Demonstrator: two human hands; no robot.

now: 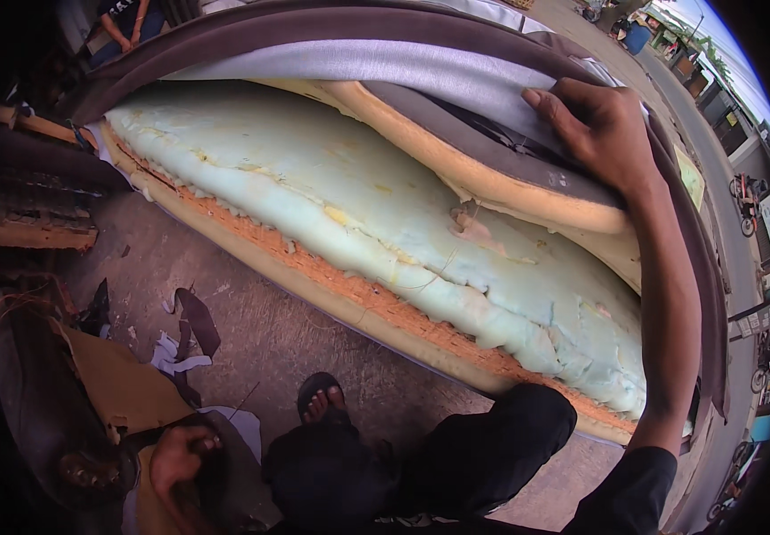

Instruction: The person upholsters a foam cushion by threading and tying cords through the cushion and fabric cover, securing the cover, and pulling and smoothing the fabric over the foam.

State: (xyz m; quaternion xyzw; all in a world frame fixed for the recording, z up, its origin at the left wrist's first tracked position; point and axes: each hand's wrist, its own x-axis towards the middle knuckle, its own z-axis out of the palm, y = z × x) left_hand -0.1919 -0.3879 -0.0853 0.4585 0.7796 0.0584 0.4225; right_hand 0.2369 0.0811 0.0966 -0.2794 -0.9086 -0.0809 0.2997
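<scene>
A long seat cushion lies across the view, its pale green foam [314, 214] bulging over an orange-brown fibrous layer [340, 281] and a beige padded edge [269, 272]. Above the foam, a dark brown cover [331, 25] with a silvery underside [385, 64] is folded back. A peach foam-backed brown panel [492, 169] rests partly over the green foam. My right hand [597, 129] has its fingers curled on the cover's silvery fold at the far right. Low on the left, my left hand [184, 456] is closed beside dark brown sheet material; its fingertips are partly hidden.
Brown and white scraps [193, 330] lie on the concrete floor [260, 330]. A brown padded piece with a tan board [126, 379] stands at left, below a wooden block [33, 234]. Another person [126, 27] sits far left. A road with a motorcycle [744, 203] runs along the right.
</scene>
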